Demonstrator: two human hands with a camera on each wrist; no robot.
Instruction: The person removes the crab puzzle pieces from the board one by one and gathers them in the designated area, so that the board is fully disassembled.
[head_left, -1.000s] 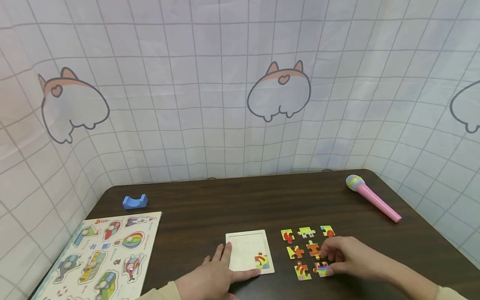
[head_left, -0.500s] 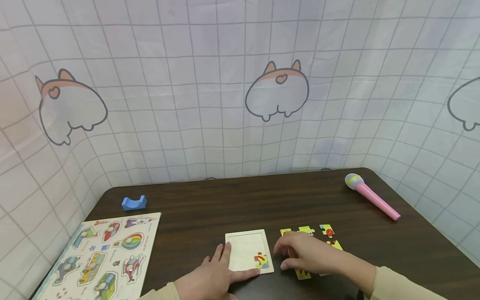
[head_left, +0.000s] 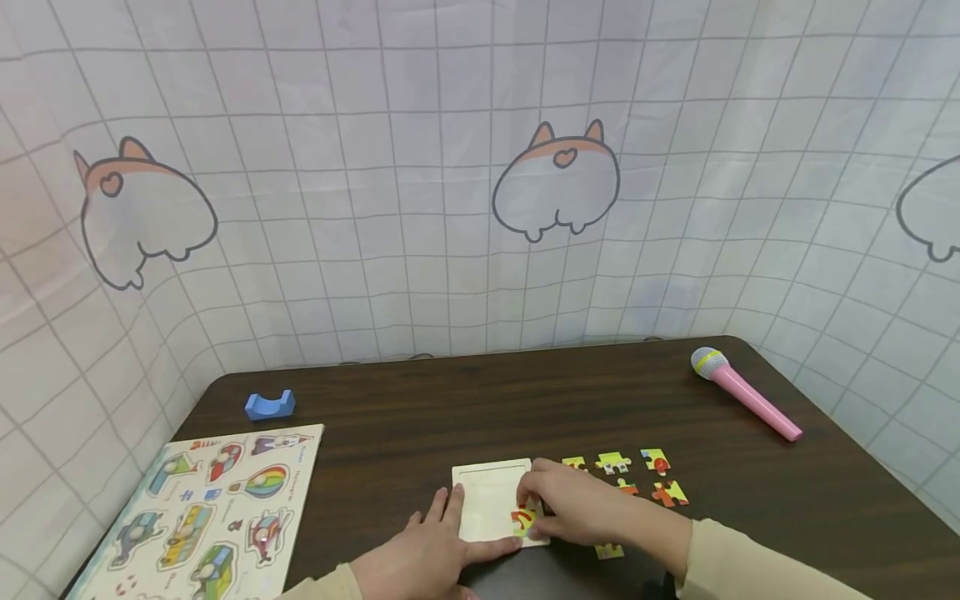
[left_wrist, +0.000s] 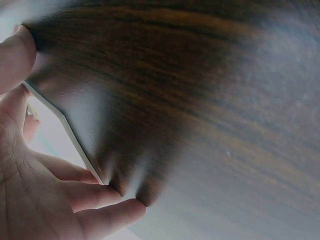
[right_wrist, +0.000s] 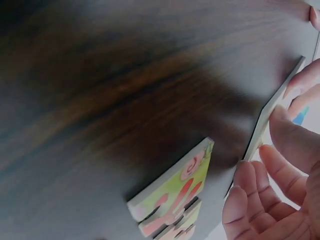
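Note:
A small square wooden puzzle tray [head_left: 486, 492] lies on the dark table. My left hand [head_left: 420, 550] rests at its left side, fingers spread straight and the thumb along the near edge. The left wrist view shows those fingertips on the table beside the tray's edge [left_wrist: 75, 137]. My right hand [head_left: 581, 504] reaches over the tray's near right corner. Its thumb and curled fingers close about a red, yellow and green puzzle piece [head_left: 522, 521] there. In the right wrist view, the right hand [right_wrist: 280, 185] partly hides the contact.
Several loose puzzle pieces lie right of the tray, including a yellow one [head_left: 613, 463] and an orange one [head_left: 669, 493]; the right hand and forearm cover others. A pink toy microphone [head_left: 750, 400], a blue block [head_left: 270, 406] and a vehicle puzzle board [head_left: 202, 508] surround them.
My right hand has moved left from the loose pieces to the tray's near right corner. The left hand and the tray have stayed in place.

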